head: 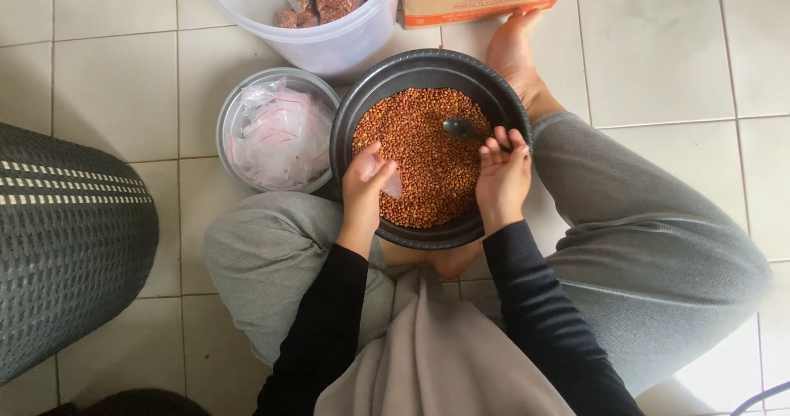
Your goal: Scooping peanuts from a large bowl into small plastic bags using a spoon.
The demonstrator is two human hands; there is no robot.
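The tiled floor (658,62) carries a black basin (428,69) of loose reddish grains (420,153). Left of the basin: a round tin of clear bags (278,132). Over the grains, the left hand (364,187) pinches one limp, slippery bag (388,181) at its mouth; the right hand (502,173) grips a spoon (458,128).

Pale tiled floor (115,87) — dark woven seat (58,243) left.

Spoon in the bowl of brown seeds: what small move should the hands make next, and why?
Probably dip the spoon, held by the right hand, into the seeds and lift a scoop toward the small clear bag in the left hand. The bag looks empty and sits over the bowl.
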